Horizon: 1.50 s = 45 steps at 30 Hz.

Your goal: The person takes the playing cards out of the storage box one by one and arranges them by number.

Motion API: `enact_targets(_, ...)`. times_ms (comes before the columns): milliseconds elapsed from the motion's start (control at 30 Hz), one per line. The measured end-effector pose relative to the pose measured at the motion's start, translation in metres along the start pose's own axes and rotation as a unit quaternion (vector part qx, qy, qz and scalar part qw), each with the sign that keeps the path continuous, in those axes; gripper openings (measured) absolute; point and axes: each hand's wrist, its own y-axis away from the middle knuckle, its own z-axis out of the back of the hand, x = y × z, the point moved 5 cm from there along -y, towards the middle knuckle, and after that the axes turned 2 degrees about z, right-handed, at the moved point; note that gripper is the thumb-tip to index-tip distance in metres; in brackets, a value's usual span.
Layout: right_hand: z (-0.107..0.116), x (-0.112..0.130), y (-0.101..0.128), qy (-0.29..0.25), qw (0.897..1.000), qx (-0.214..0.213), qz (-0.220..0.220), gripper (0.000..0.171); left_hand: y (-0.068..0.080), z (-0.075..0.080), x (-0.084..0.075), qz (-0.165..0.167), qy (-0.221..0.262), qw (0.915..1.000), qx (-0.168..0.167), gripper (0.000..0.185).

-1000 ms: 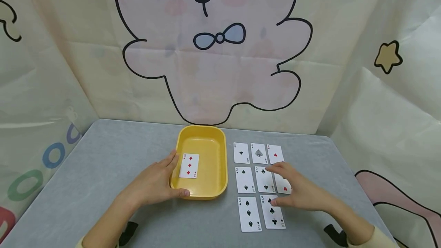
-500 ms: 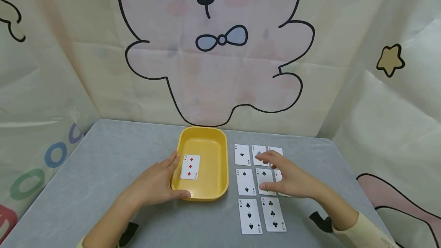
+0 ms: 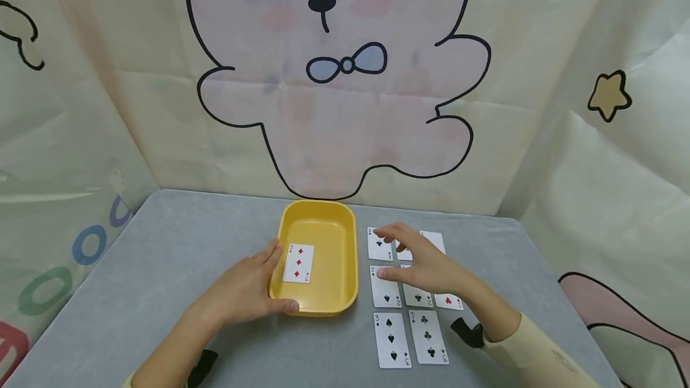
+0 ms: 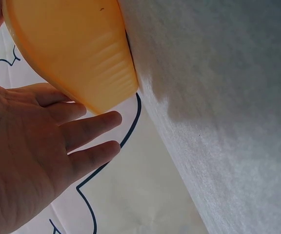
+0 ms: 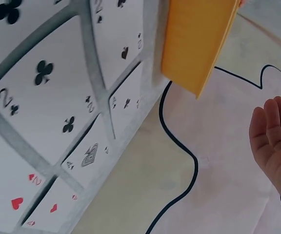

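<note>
My left hand (image 3: 244, 290) holds the near-left corner of a yellow tray (image 3: 330, 292), thumb at the front rim and fingers along the left side. In the left wrist view some fingers extend past the tray wall. A three of diamonds (image 3: 298, 263) lies face up inside the tray. Above the playing cards to the right hovers my right hand (image 3: 426, 263), fingers spread and holding nothing. Beneath it, partly covered, are the ace of clubs (image 3: 379, 250), the two of spades (image 3: 385, 292) and the two of clubs (image 5: 44, 85).
Nearer me lie the three of spades (image 3: 392, 340) and three of clubs (image 3: 428, 337). The ace of hearts (image 3: 434, 242) and two of hearts (image 3: 449, 302) sit at the right of their rows. A printed cloth (image 3: 345, 136) hangs behind the grey table (image 3: 188, 238).
My right hand has moved left across the cards, from over the right column toward the tray, uncovering the three of clubs. The left hand stays on the tray.
</note>
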Motion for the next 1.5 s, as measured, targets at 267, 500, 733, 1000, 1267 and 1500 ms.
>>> enact_targets(267,-0.004,0.011,-0.018,-0.028,1.0,0.006,-0.005,0.073,0.001,0.002,0.0,-0.007,-0.005,1.0,-0.002,0.127)
enact_targets(500,-0.017,0.014,-0.036,-0.054,0.998,0.017,-0.014,0.076,-0.002,-0.001,-0.001,-0.005,-0.004,1.0,-0.005,0.124)
enact_targets(733,-0.037,0.015,-0.057,-0.065,0.997,0.042,-0.029,0.077,-0.003,-0.001,-0.001,0.0,-0.006,1.0,0.002,0.125)
enact_targets(1000,-0.062,0.02,-0.076,-0.084,0.993,0.073,-0.027,0.083,-0.004,-0.001,-0.001,0.002,-0.006,1.0,0.005,0.126)
enact_targets(1267,-0.09,0.023,-0.094,-0.045,0.993,0.102,-0.037,0.092,-0.004,-0.001,0.001,-0.013,-0.008,0.9999,-0.004,0.124)
enact_targets(1500,-0.112,0.021,-0.109,-0.021,0.991,0.122,-0.054,0.097,-0.002,0.0,0.0,-0.022,-0.008,0.9997,-0.003,0.123)
